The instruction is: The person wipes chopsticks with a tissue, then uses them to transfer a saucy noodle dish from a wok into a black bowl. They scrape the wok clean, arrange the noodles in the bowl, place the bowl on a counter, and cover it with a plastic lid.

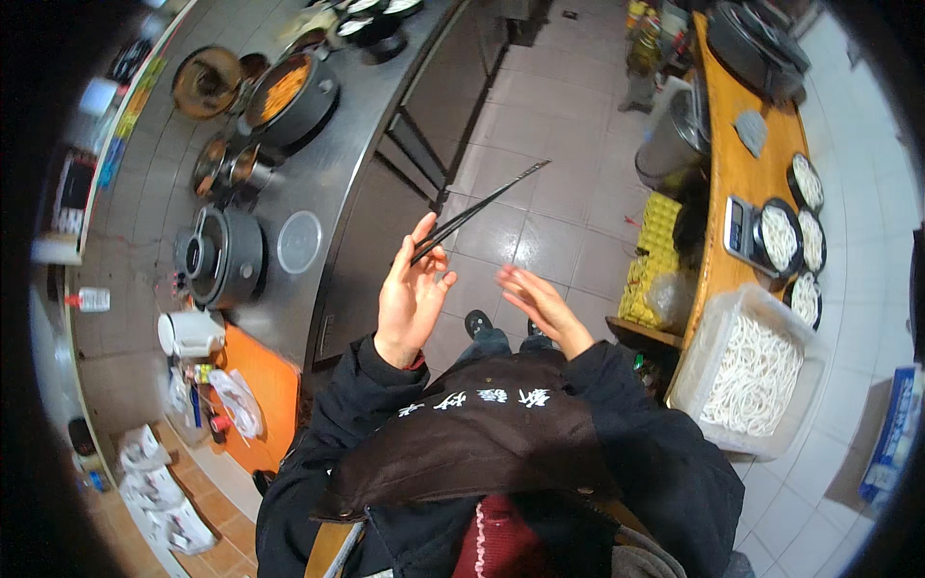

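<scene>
A pair of long dark chopsticks (472,212) rests between the fingers of my left hand (407,303). Their tips point up and to the right over the tiled floor. The palm of this hand is turned up, with its thumb apart from the sticks. Nothing is in my right hand (547,306), which hovers a little to the right, fingers stretched out and slightly blurred. Both hands are in mid-air in front of my brown apron (462,453), apart from each other.
On the left, a steel counter (323,193) bears pots (313,106), a round lid (300,242) and an orange board (260,371). At right, a wooden table (737,125) carries bowls of white noodles, a scale (740,229) and a plastic tub (689,385) of noodles. Yellow egg trays (650,250) sit below.
</scene>
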`<state>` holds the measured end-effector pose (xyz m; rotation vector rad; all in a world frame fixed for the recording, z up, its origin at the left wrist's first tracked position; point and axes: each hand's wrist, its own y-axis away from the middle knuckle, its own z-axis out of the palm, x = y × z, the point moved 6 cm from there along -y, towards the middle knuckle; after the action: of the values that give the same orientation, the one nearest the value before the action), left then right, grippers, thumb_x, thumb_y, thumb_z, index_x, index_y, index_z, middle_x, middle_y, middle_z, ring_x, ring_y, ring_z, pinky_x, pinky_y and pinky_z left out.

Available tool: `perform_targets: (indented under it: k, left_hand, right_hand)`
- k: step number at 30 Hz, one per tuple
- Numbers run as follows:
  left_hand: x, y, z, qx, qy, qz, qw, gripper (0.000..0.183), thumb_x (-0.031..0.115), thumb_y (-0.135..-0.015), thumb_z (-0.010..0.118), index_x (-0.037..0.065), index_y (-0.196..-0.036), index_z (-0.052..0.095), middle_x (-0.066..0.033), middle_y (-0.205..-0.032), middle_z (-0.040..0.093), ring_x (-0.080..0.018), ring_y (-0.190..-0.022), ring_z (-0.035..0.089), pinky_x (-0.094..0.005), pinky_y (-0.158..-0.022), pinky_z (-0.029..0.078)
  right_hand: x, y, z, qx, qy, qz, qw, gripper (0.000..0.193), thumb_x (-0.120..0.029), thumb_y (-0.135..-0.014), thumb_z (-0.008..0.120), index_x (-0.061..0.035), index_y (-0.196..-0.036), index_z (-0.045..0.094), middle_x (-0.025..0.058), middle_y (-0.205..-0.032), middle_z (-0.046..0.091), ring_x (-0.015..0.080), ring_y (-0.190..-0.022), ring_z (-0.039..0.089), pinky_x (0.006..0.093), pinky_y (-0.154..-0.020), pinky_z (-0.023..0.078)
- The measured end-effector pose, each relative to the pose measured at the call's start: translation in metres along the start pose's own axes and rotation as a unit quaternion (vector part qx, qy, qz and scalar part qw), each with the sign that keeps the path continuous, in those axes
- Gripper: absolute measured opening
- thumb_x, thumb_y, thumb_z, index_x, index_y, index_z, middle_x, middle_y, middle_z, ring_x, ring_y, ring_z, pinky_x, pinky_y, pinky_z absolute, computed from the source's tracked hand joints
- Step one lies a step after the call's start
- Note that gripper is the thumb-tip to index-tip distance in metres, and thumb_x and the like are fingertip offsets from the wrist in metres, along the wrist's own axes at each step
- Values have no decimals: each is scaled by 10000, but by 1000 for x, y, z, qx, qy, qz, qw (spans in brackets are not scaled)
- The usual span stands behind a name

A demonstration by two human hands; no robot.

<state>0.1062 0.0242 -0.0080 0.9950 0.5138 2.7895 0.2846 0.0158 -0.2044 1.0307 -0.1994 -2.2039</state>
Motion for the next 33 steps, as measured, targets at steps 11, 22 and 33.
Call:
perform_targets:
  k: [11, 22, 33]
  left_hand:
    - [99, 63, -79, 39, -172, 181, 968, 450, 288, -1054, 354, 58, -1438, 395, 22, -972, 548, -56, -804, 441, -208, -714, 367]
    - [138, 106, -145, 41, 73, 184, 979, 740, 595, -992, 232, 57, -1499, 212, -184, -1450, 388, -292, -1288, 415, -413, -1005, 385]
    - [158, 102, -149, 32, 200, 223, 953, 758, 624, -974, 213, 77, -1498, 234, -176, -1519, 304, -330, -1380, 338, -470, -1120, 304]
  right_hand:
    - [-22, -56, 326, -273, 79, -13, 959, 685, -565, -1002, 205, -96, -1496, 277, 112, -1508, 357, 153, -1282, 444, 192, -762, 471]
    - [-20, -118, 350, -254, -19, 2, 967, 564, -333, -1024, 288, 74, -1411, 338, 238, -1448, 392, 314, -1362, 379, 397, -1148, 290]
    - [-27, -146, 358, -326, -35, 123, 937, 532, -256, -1001, 319, 144, -1347, 374, 317, -1352, 457, 391, -1280, 459, 468, -1120, 345]
